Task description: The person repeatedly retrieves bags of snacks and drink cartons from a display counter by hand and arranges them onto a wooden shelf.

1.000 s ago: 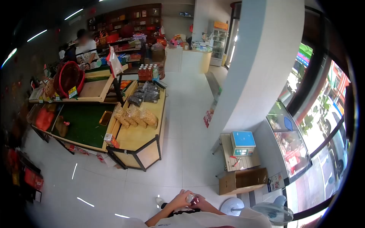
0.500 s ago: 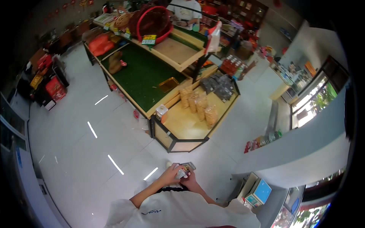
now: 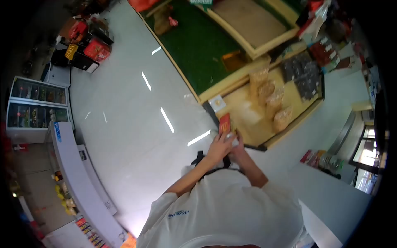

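Note:
My left hand (image 3: 220,149) and my right hand (image 3: 237,149) are close together in front of my body, at the near corner of a wooden display stand (image 3: 237,120). Between them is a small clear-and-white item (image 3: 233,140), its details blurred. A red packet (image 3: 224,123) sticks up just beyond my left fingertips; whether I hold it or it belongs to the stand is unclear. The fingers of both hands are bent around the small item. Next to them on the stand are a white box (image 3: 217,103) and bags of yellowish snacks (image 3: 273,99).
Dark bags (image 3: 301,74) lie at the stand's far end, beside a green-lined shelf (image 3: 194,53). A glass-fronted cabinet (image 3: 39,103) and a white counter (image 3: 78,177) stand at left. Boxes (image 3: 96,50) are stacked at upper left; bottles (image 3: 331,162) sit at right.
The view has swung left and down, and my body is nearer the display stand. My hands stay together around the small item. A red packet now shows at my left fingertips.

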A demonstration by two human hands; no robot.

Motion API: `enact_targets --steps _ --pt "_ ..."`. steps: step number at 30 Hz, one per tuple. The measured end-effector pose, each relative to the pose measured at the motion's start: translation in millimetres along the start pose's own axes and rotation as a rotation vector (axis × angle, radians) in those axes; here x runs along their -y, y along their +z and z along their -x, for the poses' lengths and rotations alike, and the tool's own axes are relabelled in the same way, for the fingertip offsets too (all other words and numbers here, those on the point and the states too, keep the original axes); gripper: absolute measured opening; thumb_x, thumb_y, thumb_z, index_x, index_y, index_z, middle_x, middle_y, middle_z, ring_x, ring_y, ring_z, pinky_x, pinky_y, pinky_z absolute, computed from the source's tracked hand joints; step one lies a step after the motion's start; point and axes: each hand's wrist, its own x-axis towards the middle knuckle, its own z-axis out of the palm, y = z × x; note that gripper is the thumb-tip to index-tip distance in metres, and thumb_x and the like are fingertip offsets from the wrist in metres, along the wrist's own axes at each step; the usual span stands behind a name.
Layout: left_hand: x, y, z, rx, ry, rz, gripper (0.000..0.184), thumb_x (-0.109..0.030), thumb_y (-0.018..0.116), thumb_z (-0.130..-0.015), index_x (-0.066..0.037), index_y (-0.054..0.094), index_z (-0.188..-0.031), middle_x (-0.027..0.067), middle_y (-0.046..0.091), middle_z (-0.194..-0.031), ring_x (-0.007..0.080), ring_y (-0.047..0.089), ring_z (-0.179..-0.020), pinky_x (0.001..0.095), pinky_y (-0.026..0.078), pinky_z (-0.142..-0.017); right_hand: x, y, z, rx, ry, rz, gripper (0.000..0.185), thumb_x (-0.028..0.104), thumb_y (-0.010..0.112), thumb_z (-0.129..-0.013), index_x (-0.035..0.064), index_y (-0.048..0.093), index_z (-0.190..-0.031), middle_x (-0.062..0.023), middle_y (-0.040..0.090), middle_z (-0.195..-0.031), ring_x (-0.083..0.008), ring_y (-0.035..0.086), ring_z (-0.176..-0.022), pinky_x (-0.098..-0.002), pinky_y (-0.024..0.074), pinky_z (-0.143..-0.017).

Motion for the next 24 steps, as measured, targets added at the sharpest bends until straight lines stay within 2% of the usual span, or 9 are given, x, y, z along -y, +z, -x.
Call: enact_targets --steps 5,8,13,15,16,19,20,23,24 --pt "11.4 6.7 -48.2 -0.003 -0.058 -0.007 0.047 -0.011 0.059 -0.078 -0.020 0.051 -0.123 0.0169 0.043 -0.129 0.0387 0.047 -0.113 0.0418 0.044 -0.094 11.8 -11.6 -43.2 -0.065 0.116 -0.104 0.063 0.048 0.054 -0.085 0.0108 0.040 -0.133 -0.0114 0.049 -0.130 -0.0308 0.046 -0.119 -0.0453 0.0361 -0.101" --pt "21.4 5.8 -63.2 0.002 -0.105 -0.025 0.050 -0.011 0.058 -0.078 -0.022 0.050 -0.126 0.0160 0.043 -0.129 0.0375 0.047 -0.115 0.0408 0.045 -0.094 22.0 -5.5 -56.2 -0.052 0.221 -0.076 0.059 0.056 0.038 -0.087 0.0131 0.050 -0.125 -0.0121 0.052 -0.126 -0.0317 0.048 -0.116 -0.0466 0.0368 -0.099" --pt "37.9 12.0 -72.4 -0.098 -0.226 -0.194 0.055 -0.006 0.052 -0.078 -0.022 0.046 -0.131 0.0173 0.041 -0.131 0.0361 0.044 -0.120 0.0406 0.041 -0.098 19.9 -16.3 -101.4 -0.103 0.340 -0.057 0.059 0.057 0.036 -0.088 0.0151 0.048 -0.127 -0.0107 0.051 -0.129 -0.0305 0.048 -0.116 -0.0468 0.0361 -0.100" --pt "43.5 11.7 -71.3 -0.126 -0.265 -0.205 0.061 -0.005 0.052 -0.078 -0.021 0.041 -0.135 0.0196 0.035 -0.138 0.0374 0.040 -0.124 0.0421 0.039 -0.100 24.8 -1.7 -107.2 -0.031 0.400 -0.016 0.062 0.058 0.038 -0.087 0.0169 0.043 -0.133 -0.0106 0.043 -0.136 -0.0288 0.044 -0.121 -0.0455 0.0326 -0.104" --pt "45.3 13.1 -68.7 -0.106 -0.274 -0.219 0.066 -0.004 0.052 -0.077 -0.020 0.036 -0.138 0.0199 0.029 -0.143 0.0377 0.037 -0.127 0.0437 0.037 -0.101 24.7 1.7 -110.5 -0.089 0.387 0.007 0.061 0.059 0.031 -0.088 0.0154 0.048 -0.127 -0.0099 0.052 -0.127 -0.0300 0.049 -0.116 -0.0500 0.0361 -0.099" --pt "49.6 22.8 -59.4 0.003 -0.308 -0.190 0.069 -0.005 0.054 -0.076 -0.020 0.033 -0.140 0.0201 0.028 -0.144 0.0370 0.037 -0.127 0.0443 0.037 -0.101 32.8 -11.4 -132.6 -0.159 0.315 0.065 0.059 0.057 0.030 -0.089 0.0141 0.049 -0.125 -0.0089 0.053 -0.124 -0.0303 0.049 -0.115 -0.0521 0.0393 -0.095" --pt "53.6 28.6 -58.3 0.001 -0.313 -0.216 0.069 -0.007 0.056 -0.075 -0.018 0.033 -0.139 0.0199 0.027 -0.144 0.0373 0.039 -0.126 0.0455 0.037 -0.100 39.2 -7.9 -139.1 -0.314 0.355 0.104 0.055 0.053 0.032 -0.090 0.0114 0.052 -0.119 -0.0094 0.057 -0.116 -0.0301 0.054 -0.106 -0.0493 0.0467 -0.086" --pt "59.0 49.9 -53.3 -0.022 -0.388 -0.190 0.062 -0.007 0.057 -0.074 -0.017 0.043 -0.133 0.0183 0.028 -0.144 0.0359 0.043 -0.122 0.0444 0.041 -0.097 49.4 -45.0 -165.9 -0.287 0.377 0.319 0.051 0.050 0.036 -0.090 0.0089 0.055 -0.114 -0.0106 0.060 -0.107 -0.0293 0.059 -0.096 -0.0438 0.0521 -0.076" --pt "60.7 49.2 -53.3 -0.009 -0.379 -0.209 0.055 -0.010 0.058 -0.075 -0.016 0.047 -0.128 0.0179 0.030 -0.143 0.0356 0.046 -0.119 0.0448 0.042 -0.095 51.0 -41.0 -165.9 -0.309 0.465 0.154 0.046 0.045 0.042 -0.089 0.0065 0.058 -0.108 -0.0119 0.062 -0.099 -0.0289 0.061 -0.088 -0.0413 0.0542 -0.068"
